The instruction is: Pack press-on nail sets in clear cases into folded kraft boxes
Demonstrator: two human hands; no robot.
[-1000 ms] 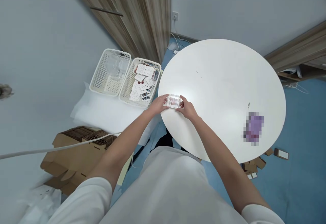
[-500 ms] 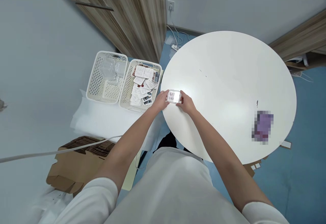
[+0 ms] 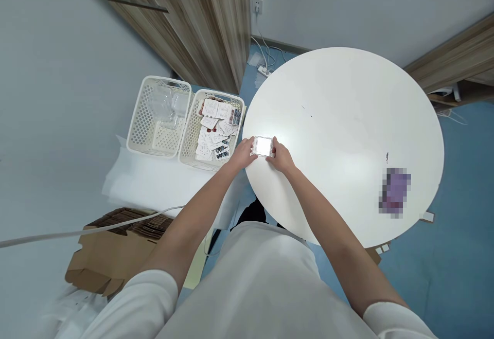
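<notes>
A small clear plastic box (image 3: 263, 146) is held level between my two hands, over the near left edge of the round white table (image 3: 339, 97). Bright glare on its top hides what is inside. My left hand (image 3: 244, 154) is closed on the box's left side. On its right side, my right hand (image 3: 281, 156) grips with thumb and fingers. Just left of my left hand stands a white basket (image 3: 189, 143) with a heap of printed white cards (image 3: 210, 133), some carrying rows of dark or reddish false nails.
Farther left, another white basket (image 3: 135, 123) holds clear plastic packaging (image 3: 170, 105). A blurred-out purple item (image 3: 397, 187) lies at the table's right. Flattened cardboard (image 3: 111, 251) lies lower left, with a pale cable (image 3: 96, 229) crossing above it.
Glare now covers the top of the box, where pinkish shapes showed before. Both hands keep their hold at nearly the same spot. The view has shifted slightly.
</notes>
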